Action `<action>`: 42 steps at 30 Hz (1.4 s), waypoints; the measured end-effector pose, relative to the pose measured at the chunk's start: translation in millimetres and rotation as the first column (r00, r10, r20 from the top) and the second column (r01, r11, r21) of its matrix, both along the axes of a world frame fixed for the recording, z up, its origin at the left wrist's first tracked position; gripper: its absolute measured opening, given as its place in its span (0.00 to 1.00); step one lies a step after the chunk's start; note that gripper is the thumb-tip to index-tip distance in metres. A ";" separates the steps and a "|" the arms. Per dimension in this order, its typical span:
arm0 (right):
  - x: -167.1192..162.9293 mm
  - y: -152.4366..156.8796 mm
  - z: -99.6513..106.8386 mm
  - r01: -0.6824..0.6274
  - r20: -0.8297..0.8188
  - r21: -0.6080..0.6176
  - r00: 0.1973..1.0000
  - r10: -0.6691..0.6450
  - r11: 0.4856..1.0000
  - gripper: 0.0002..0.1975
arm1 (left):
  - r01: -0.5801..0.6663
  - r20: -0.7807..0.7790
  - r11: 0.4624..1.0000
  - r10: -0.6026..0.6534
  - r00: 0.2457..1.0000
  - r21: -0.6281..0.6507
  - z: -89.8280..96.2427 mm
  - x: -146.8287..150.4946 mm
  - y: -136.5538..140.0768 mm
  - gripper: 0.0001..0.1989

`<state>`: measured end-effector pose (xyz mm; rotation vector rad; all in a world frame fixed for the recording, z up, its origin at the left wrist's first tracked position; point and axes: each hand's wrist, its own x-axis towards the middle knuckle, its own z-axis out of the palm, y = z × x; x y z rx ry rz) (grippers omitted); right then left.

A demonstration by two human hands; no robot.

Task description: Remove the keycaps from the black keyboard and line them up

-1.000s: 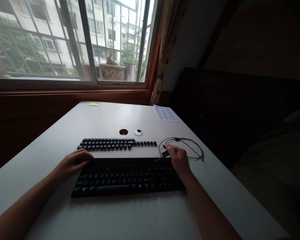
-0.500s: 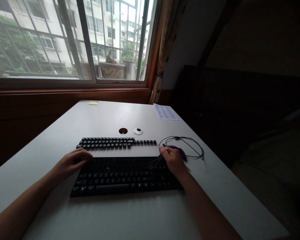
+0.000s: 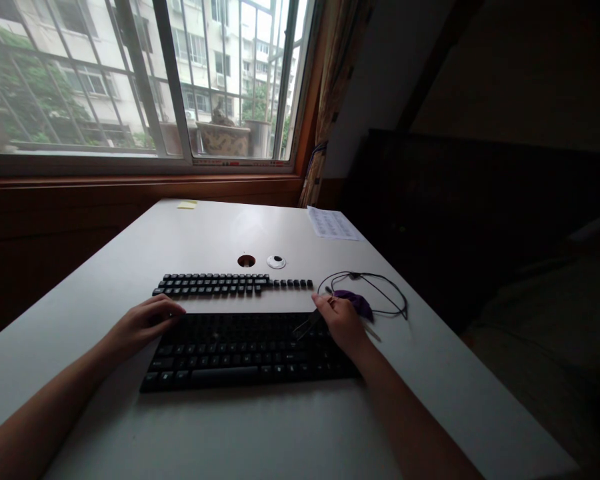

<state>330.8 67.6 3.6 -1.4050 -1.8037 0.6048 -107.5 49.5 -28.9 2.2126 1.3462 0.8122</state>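
Observation:
A black keyboard [image 3: 224, 375] lies on the white desk, its upper rows bare of keycaps and its lower rows still fitted. My left hand [image 3: 147, 321] is closed on the keyboard's far left corner, thumb and fingers at the edge. Pinched in my right hand [image 3: 344, 325] is a wire keycap puller [image 3: 306, 326], its loops pointing down and left over the right part of the keyboard. Whether the wires touch a key I cannot tell. Behind the keyboard, loose black keycaps [image 3: 210, 286] stand in two rows.
Beyond my right hand lie a coiled black cable [image 3: 405, 307] and a purple cloth [image 3: 357, 303]. A round desk hole [image 3: 247, 261] and its white cover [image 3: 276, 263] are farther back. A printed sheet [image 3: 334, 224] and yellow sticky notes [image 3: 187, 205] lie near the far edge.
My right hand has shifted slightly to the left with the keycap puller, whose wire loops now sit a little farther left. My left hand has stayed in place.

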 end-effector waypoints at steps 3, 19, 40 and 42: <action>-2.9 -2.1 1.7 -0.006 0.011 0.008 1.000 0.006 1.000 0.24 | -0.009 -0.001 1.000 0.009 1.000 -0.018 0.1 0.3 -0.3 0.11; -21.8 -11.4 3.1 0.023 0.167 0.174 0.985 -0.053 0.985 0.24 | 0.002 0.004 1.000 -0.002 1.000 -0.013 1.0 1.1 0.2 0.11; -35.8 -20.2 -0.7 0.135 0.400 0.340 0.875 -0.273 0.931 0.25 | -0.009 0.000 0.999 0.009 1.000 -0.033 -0.9 0.4 1.0 0.11; -38.9 -23.4 -0.1 0.121 0.428 0.365 0.859 -0.281 0.923 0.25 | -0.010 0.004 0.999 0.011 1.000 -0.036 -0.5 0.7 0.9 0.10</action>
